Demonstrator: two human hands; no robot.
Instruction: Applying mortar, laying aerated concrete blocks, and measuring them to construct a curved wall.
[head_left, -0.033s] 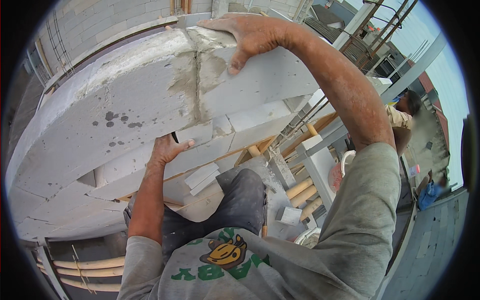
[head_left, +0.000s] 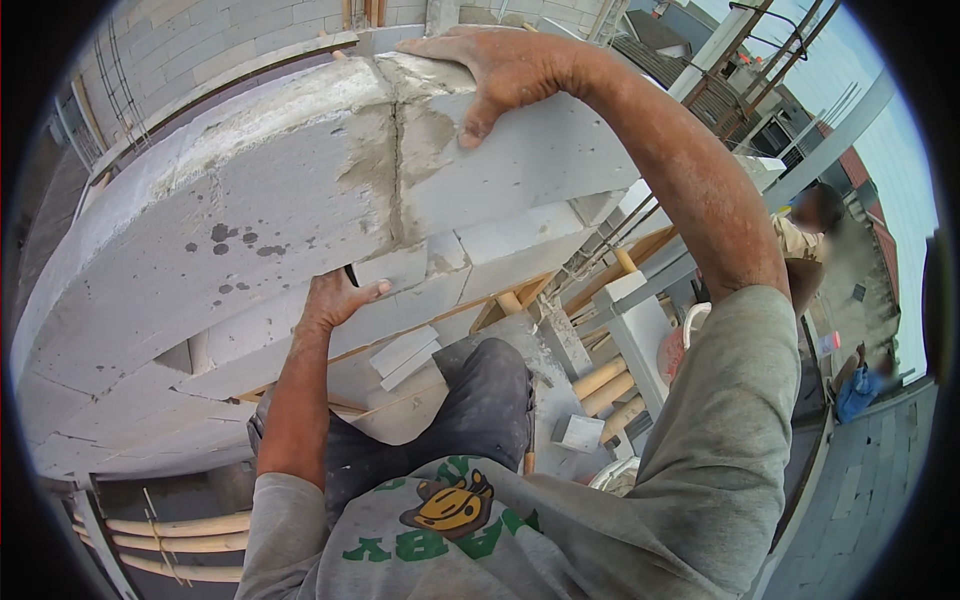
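Observation:
My right hand [head_left: 505, 85] rests over the top of the upper pale grey block wall [head_left: 270, 180], fingers spread along its edge, thumb on the face beside a cracked, mortar-smeared joint [head_left: 395, 160]. My left hand [head_left: 335, 300] is lower, at a dark gap under that upper course. Its thumb stretches right beside a small white block [head_left: 400, 265]; its fingertips are hidden in the gap, so I cannot tell whether they grip anything. A lower course of blocks [head_left: 510, 255] runs behind this small block.
Below lie loose white blocks [head_left: 404, 355], timber poles [head_left: 603, 385] and a pink-white bucket [head_left: 673, 352], partly behind my right arm. Steel rebar [head_left: 780, 45] rises at upper right. One person [head_left: 800, 225] is at the right, another in blue [head_left: 858, 390] farther down.

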